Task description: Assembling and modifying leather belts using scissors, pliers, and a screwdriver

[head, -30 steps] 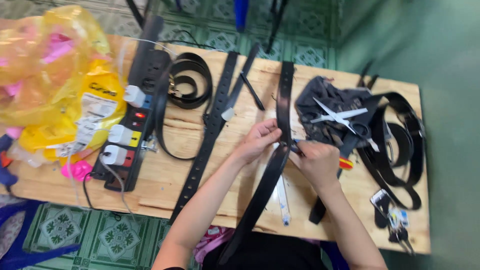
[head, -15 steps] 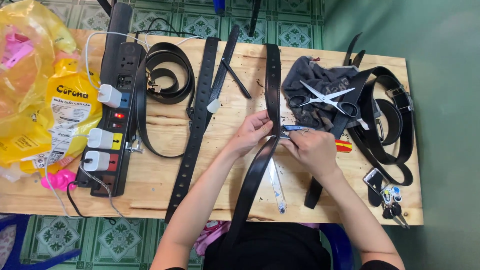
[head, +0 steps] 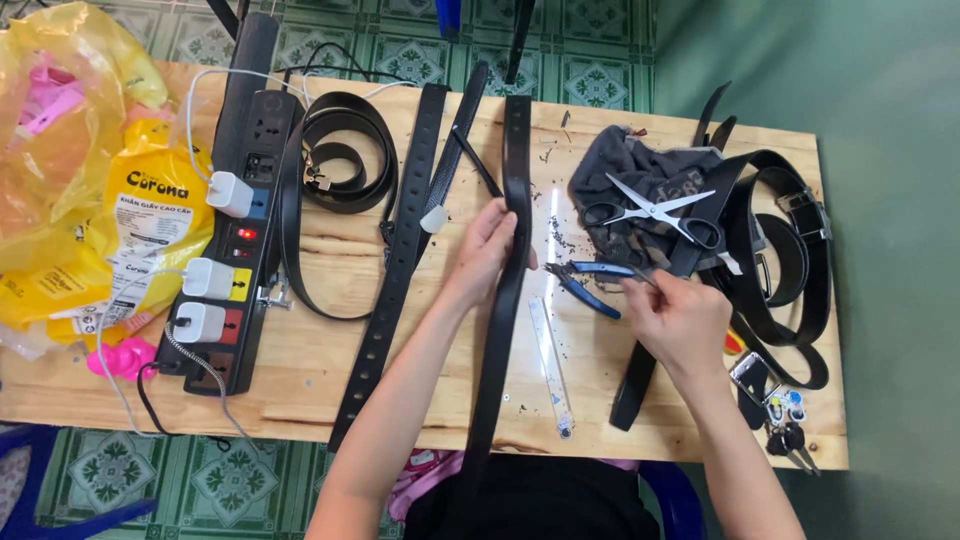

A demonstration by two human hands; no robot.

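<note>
Belt work is what your hands are on: a long black belt strap point(head: 510, 250) runs from the far edge of the wooden worktop point(head: 320, 360) down toward your lap, and you are steadying it.

Going left to right: a yellow plastic bag point(head: 90, 200) sits at the far left, then a black power strip point(head: 235, 230) with white chargers plugged in, a coiled belt point(head: 345, 165), and two perforated straps point(head: 400, 260) lying lengthwise. Your left hand point(head: 485, 255) rests on the black belt strap, fingers curled over its edge in a light grip. Just to its right a clear ruler point(head: 550, 360) lies on the worktop, and beside that blue-handled pliers point(head: 590, 285). Your right hand point(head: 675, 320) sits near the pliers with its fingers pinched together; whether they hold something small you cannot tell from here. Beyond it lie scissors point(head: 655, 212) on a dark cloth point(head: 630, 170), more belts point(head: 790, 260), and keys point(head: 785, 430) at the near corner.

By my reading, you are between tool actions on the strap; the next move calls for keeping the strap pinned flat while your right hand picks up a tool.

Compared with half a second ago, your hands have parted: both were together at the strap, and now your right hand has moved off toward the pliers.
</note>
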